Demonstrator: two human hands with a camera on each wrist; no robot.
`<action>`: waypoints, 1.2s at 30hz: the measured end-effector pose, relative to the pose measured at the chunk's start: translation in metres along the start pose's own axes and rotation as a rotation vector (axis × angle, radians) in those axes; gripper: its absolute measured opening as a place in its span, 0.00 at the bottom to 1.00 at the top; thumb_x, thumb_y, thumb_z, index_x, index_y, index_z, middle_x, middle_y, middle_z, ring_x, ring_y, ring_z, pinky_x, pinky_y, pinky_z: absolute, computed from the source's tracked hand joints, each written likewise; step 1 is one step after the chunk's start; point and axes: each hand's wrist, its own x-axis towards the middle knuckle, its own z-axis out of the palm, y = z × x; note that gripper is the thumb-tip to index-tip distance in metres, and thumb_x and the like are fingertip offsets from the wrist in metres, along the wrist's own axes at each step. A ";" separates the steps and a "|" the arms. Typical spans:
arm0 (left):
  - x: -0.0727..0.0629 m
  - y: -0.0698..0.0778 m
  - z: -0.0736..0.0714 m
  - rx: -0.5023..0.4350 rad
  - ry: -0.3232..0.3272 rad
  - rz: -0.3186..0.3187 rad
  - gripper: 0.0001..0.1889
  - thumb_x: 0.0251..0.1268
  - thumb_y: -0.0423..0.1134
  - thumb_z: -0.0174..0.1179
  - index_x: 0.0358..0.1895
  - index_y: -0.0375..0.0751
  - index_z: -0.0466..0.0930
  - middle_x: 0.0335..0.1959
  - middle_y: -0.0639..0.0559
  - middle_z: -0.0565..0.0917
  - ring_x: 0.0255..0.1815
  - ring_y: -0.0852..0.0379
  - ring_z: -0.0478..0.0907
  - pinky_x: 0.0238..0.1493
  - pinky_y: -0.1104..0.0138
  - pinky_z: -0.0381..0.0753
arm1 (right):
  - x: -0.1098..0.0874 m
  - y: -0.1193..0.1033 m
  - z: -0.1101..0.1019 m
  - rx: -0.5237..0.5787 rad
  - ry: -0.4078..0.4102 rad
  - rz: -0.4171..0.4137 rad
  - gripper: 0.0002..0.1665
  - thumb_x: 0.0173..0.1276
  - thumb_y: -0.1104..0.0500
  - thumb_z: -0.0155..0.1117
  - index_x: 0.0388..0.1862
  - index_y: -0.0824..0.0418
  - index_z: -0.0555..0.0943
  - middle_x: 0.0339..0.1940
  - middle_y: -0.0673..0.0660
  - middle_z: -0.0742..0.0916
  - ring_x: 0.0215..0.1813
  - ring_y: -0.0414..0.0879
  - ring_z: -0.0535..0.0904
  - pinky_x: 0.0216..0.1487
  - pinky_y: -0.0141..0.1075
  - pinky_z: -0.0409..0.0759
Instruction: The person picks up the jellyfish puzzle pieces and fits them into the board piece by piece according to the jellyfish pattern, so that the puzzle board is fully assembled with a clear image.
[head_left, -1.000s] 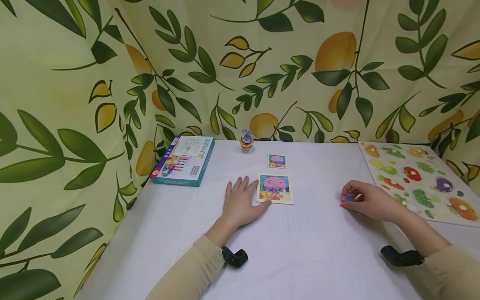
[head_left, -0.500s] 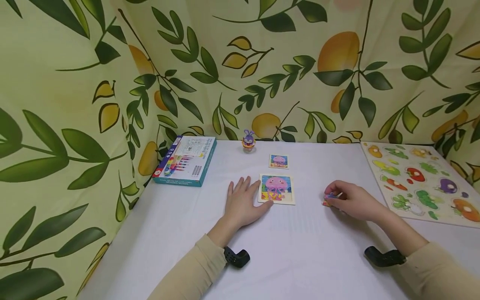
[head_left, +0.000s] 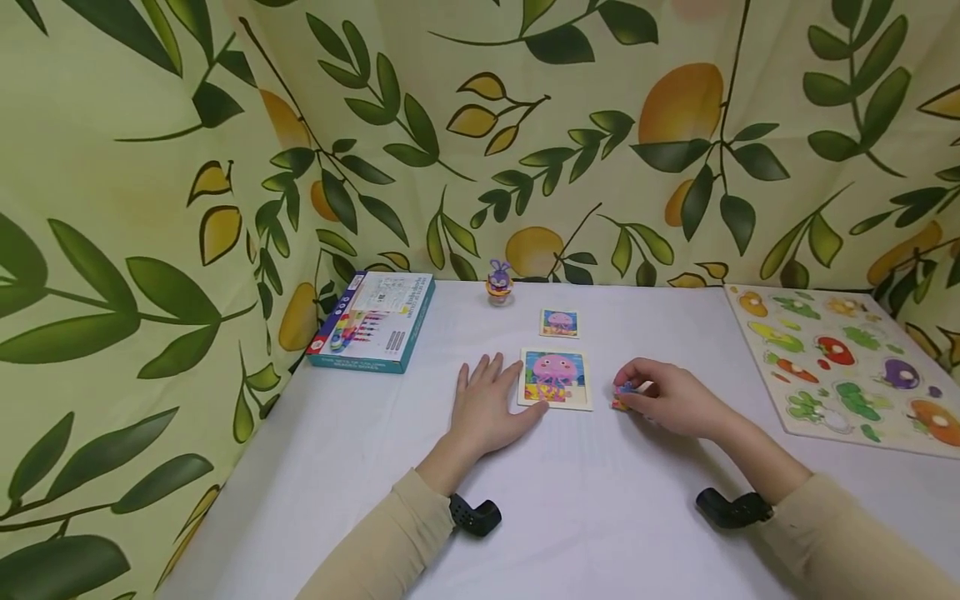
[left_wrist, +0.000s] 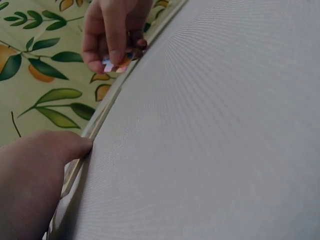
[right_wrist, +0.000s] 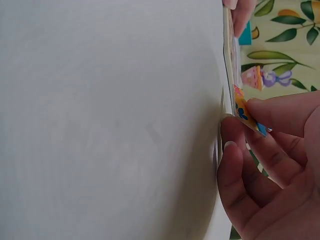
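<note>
A square jigsaw puzzle [head_left: 555, 367] with a pink jellyfish lies in a pale frame mid-table; its lower right corner shows bare board. My left hand [head_left: 487, 408] lies with spread fingers at the frame's left side, its thumb [left_wrist: 77, 147] on the near edge. Just right of the frame, my right hand [head_left: 671, 398] pinches a small colourful jigsaw piece [head_left: 622, 396] between thumb and fingers. In the right wrist view this puzzle piece [right_wrist: 245, 112] shows orange and blue, held tilted close over the table, and overlaps the frame's end.
A small jellyfish picture card [head_left: 560, 323] lies behind the puzzle. Farther back stands a purple rabbit figurine [head_left: 499, 283]. A flat box [head_left: 372, 321] lies at the back left, and a vegetable puzzle board [head_left: 851, 367] at the right. Patterned cloth [head_left: 465, 125] hangs behind the table.
My right hand has moved left across the table with the jigsaw piece, from beside the vegetable board to close by the jellyfish puzzle. My left hand has stayed at the frame.
</note>
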 end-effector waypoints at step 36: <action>0.000 0.002 0.000 0.025 -0.006 -0.008 0.43 0.64 0.74 0.54 0.77 0.51 0.69 0.80 0.44 0.62 0.82 0.44 0.50 0.79 0.42 0.37 | 0.031 -0.025 0.038 -0.017 0.112 -0.046 0.15 0.68 0.57 0.73 0.49 0.58 0.80 0.41 0.53 0.86 0.37 0.47 0.77 0.39 0.40 0.78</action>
